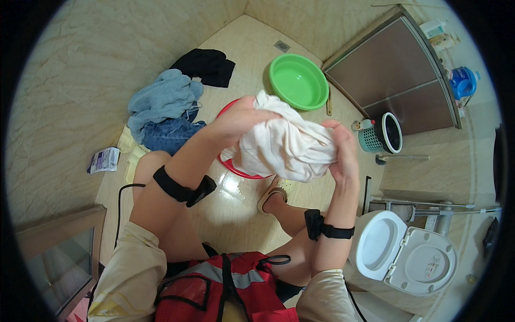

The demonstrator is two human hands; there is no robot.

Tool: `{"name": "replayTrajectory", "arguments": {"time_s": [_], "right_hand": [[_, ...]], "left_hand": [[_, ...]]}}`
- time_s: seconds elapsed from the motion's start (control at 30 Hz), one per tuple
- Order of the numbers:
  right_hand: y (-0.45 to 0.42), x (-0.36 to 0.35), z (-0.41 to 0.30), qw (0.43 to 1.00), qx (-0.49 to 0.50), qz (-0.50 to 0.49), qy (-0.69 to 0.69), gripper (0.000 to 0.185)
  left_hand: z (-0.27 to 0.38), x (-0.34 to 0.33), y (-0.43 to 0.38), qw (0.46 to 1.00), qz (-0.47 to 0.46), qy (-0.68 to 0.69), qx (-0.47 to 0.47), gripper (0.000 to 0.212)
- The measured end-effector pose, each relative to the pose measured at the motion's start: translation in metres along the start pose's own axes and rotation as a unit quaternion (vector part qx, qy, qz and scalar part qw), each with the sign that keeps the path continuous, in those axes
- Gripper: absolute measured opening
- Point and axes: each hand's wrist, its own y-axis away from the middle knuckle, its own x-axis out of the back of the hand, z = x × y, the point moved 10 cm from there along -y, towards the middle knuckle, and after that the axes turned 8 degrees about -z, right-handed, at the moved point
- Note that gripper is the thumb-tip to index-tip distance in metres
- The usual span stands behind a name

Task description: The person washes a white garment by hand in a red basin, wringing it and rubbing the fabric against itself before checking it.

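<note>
A bunched white cloth [285, 149], perhaps a garment, is held up between my two hands. My left hand [245, 120] grips its upper left part, the fingertips partly lost in the folds. At the cloth's right end, my right hand [342, 149] has its fingers closed around the fabric. Below the cloth lies a red basin [241, 172], mostly hidden, with only its rim showing on the left and near side. Beyond the cloth, a bright green basin [299, 80] stands on the tiled floor.
At the left lie a black garment [207, 66], a light blue fleece [165, 100], blue denim [173, 133] and a purple-white packet [103, 160]. On the right are a cabinet [394, 72], a bin [368, 139], a brush [402, 158] and a toilet [360, 249] with its lid raised.
</note>
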Motion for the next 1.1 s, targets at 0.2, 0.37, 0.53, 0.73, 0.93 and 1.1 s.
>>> {"name": "replayTrajectory", "arguments": {"time_s": [0.2, 0.37, 0.53, 0.73, 0.93, 1.1], "right_hand": [[0.016, 0.007, 0.034, 0.907, -0.246, -0.127, 0.317, 0.033], [0.012, 0.005, 0.022, 0.986, -0.115, -0.125, 0.004, 0.032], [0.008, -0.013, 0.008, 0.977, -0.074, -0.120, -0.161, 0.034], [0.000, -0.015, 0.014, 0.978, -0.041, -0.064, -0.193, 0.034], [-0.005, 0.004, 0.011, 0.979, 0.004, 0.094, 0.180, 0.025], [-0.002, 0.010, -0.010, 0.948, 0.137, 0.164, 0.237, 0.022]], "left_hand": [[0.013, -0.005, 0.006, 0.992, -0.036, 0.120, 0.003, 0.029], [0.023, -0.007, 0.013, 0.999, 0.031, -0.009, 0.019, 0.033], [0.007, 0.006, 0.003, 0.955, 0.021, -0.294, 0.025, 0.036], [0.008, -0.004, 0.006, 0.990, 0.003, -0.141, 0.002, 0.032], [-0.005, -0.046, 0.006, 0.984, -0.106, 0.142, 0.006, 0.037], [0.000, -0.041, 0.002, 0.967, -0.088, 0.237, -0.018, 0.035]]}}
